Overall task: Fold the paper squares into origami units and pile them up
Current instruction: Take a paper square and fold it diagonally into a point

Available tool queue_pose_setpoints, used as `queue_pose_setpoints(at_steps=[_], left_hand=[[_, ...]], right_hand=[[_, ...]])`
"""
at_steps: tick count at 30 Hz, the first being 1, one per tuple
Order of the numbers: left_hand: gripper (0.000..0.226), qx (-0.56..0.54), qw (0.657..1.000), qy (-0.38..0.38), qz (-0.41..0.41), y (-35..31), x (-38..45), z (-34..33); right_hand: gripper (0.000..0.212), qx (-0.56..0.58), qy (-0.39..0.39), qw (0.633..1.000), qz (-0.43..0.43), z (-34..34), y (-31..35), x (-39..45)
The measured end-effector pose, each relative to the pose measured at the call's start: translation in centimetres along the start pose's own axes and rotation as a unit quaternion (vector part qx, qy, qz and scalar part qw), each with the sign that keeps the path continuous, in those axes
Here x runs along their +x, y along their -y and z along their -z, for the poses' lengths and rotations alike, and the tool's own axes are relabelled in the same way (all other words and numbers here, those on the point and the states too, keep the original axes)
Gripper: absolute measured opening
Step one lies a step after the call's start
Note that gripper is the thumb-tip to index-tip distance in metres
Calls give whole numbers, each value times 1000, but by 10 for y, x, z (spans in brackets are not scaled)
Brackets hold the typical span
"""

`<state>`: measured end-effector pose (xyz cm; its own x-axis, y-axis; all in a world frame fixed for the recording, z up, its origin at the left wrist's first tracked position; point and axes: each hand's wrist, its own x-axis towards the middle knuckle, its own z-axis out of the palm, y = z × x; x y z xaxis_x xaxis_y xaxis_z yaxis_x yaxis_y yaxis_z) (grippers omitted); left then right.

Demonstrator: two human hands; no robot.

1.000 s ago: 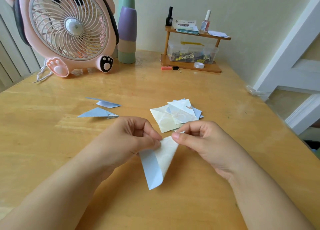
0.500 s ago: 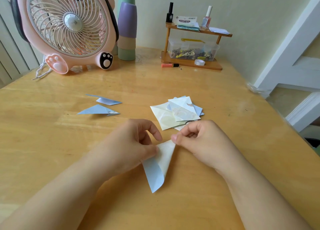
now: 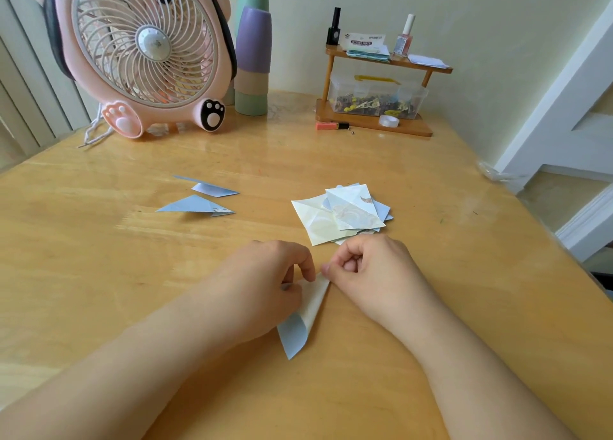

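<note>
A half-folded pale blue and cream paper piece [image 3: 303,320] lies low over the wooden table [image 3: 365,373] between my hands. My left hand [image 3: 262,283] pinches its upper left edge and covers part of it. My right hand [image 3: 371,273] has curled fingers and pinches the paper's top corner. Beyond my right hand lies a loose pile of paper squares [image 3: 345,215]. Two folded blue units sit to the left: one triangle [image 3: 195,205] and, behind it, a second unit [image 3: 212,189].
A pink desk fan [image 3: 146,51] stands at the back left beside stacked pastel cups [image 3: 252,64]. A small wooden shelf [image 3: 374,121] holds bottles, sticky notes and a clear box. An orange tube [image 3: 331,125] lies before it. The table's right edge runs along a white door frame.
Both hands have lowered the paper towards the table and drawn closer together, and the fold looks flatter. The paper pile and the two folded units have not moved.
</note>
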<state>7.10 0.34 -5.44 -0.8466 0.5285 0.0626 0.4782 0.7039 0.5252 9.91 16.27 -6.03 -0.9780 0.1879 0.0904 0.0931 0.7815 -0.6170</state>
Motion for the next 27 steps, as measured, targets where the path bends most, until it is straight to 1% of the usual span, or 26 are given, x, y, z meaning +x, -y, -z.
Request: queue_pose_setpoints(at_steps=[3,7,9,12,14,18,20,22,24,27], left_hand=[[19,41,999,-16,-7,1,-4,-1],[18,64,996,-55,-25,4,-15,-10],[18,35,996,-74,-39,8,-18,-13],[25,-35,996,-76,-27,14,-17,-14],[25,-38,996,-76,-30,16,-15,-15],[5,-10,994,-93,-48,19,-15,-20],[9,21,991,-108,-71,21,-16,-23],[17,63,984,-128,-103,22,-17,-23],[27,88,982,-128,-104,20,-19,-22],[31,92,984,-121,-95,21,-23,-21]], right_hand=[[19,-12,5,1000,9,0,-1,0],[21,-17,6,1000,17,0,-1,0],[22,-20,6,1000,18,-1,-1,-1],[22,-22,2,1000,17,-2,-1,-2],[20,-27,-2,999,19,-2,-1,-2],[18,-27,-5,999,24,-3,-2,-2],[18,-23,-8,999,26,-3,-3,-2],[18,-20,-11,999,28,-4,-4,-1],[17,-19,-16,999,32,-5,-5,-1],[15,-20,-23,998,47,-6,-7,-1]])
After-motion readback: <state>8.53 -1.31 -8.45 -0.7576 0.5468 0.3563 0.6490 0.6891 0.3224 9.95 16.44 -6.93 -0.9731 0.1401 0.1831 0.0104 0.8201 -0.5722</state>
